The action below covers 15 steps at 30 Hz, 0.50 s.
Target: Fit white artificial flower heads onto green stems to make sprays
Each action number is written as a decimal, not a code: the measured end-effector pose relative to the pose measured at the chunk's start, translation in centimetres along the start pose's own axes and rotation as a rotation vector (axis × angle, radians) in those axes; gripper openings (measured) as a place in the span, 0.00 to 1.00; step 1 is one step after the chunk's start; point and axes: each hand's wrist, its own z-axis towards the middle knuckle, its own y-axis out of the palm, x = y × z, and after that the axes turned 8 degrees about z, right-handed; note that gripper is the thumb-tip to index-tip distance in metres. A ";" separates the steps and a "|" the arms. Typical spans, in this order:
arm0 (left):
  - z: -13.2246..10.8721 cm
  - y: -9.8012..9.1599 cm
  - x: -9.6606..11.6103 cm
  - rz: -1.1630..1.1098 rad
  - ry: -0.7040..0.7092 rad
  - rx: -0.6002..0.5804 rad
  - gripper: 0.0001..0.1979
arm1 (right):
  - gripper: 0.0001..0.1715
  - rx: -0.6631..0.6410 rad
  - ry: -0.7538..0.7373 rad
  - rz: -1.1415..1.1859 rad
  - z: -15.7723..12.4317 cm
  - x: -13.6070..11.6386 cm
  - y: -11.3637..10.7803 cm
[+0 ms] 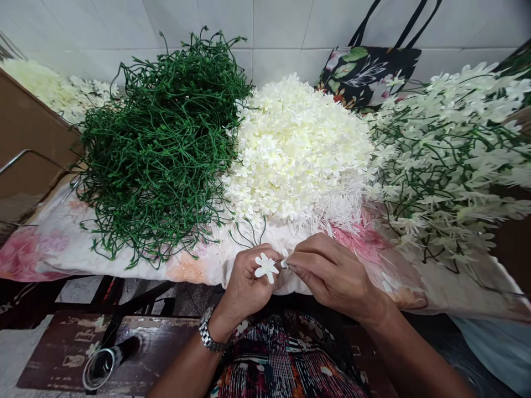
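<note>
At the front edge of the cloth-covered table, my left hand [251, 282] is closed round a green stem whose thin branches stick up behind the fingers. A white flower [266, 267] sits at the front of that hand. My right hand [332, 271] pinches a second white flower [284, 258] between thumb and fingertips, close beside the left hand. Behind the hands lies a heap of loose white blossoms [298, 149]. A tangled pile of green stems [166, 143] is to its left. White flowers joined to green stems [452, 166] are heaped at the right.
A floral cloth [186, 268] covers the table. A black floral bag [369, 74] leans on the tiled wall. A cardboard box [33, 138] stands at the left edge. Below, a glass [99, 367] rests on a brown wooden bench [166, 348].
</note>
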 end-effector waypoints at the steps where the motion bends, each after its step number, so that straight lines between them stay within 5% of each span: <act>1: 0.0 0.0 0.0 0.003 0.001 -0.001 0.10 | 0.09 -0.003 0.006 0.005 0.0 0.0 0.0; 15: 0.0 0.2 -0.1 0.022 -0.001 0.014 0.11 | 0.10 0.016 0.047 0.019 0.6 -0.3 1.1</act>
